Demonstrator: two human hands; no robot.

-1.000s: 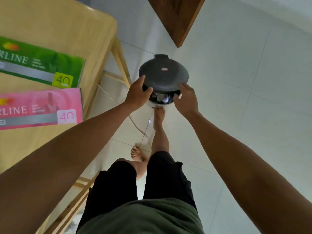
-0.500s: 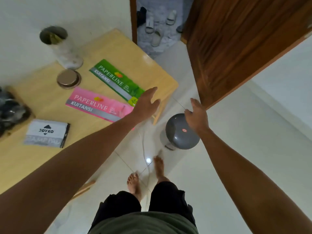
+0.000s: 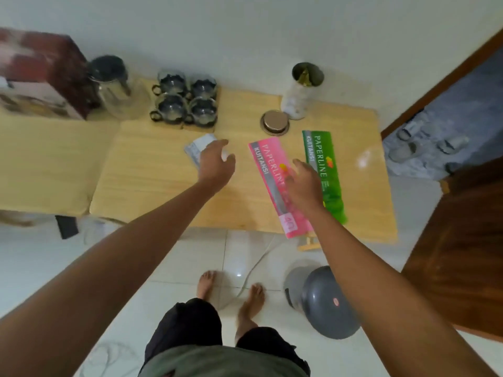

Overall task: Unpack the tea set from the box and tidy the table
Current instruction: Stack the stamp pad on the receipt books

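Note:
Several glass cups [image 3: 185, 104] stand in a tight group on a tray at the back of the wooden table [image 3: 152, 180], beside a glass teapot [image 3: 117, 88] and the dark red box [image 3: 40, 74] at the far left. My left hand [image 3: 216, 161] hovers with relaxed fingers over a small white packet [image 3: 197, 148]. My right hand [image 3: 304, 183] reaches with spread fingers over the pink receipt book [image 3: 275, 180], next to the green receipt book [image 3: 324, 164]. Neither hand holds anything.
A tall jar [image 3: 302, 93] and its round metal lid [image 3: 275, 122] sit at the back right of the table. A grey lidded bin [image 3: 324, 300] stands on the floor by my right foot. A wooden door [image 3: 462, 254] is open at right. A cable crosses the floor tiles.
Both hands left the grey bin on the floor and swung up over the table. The view turned from the bin to the table and tea set.

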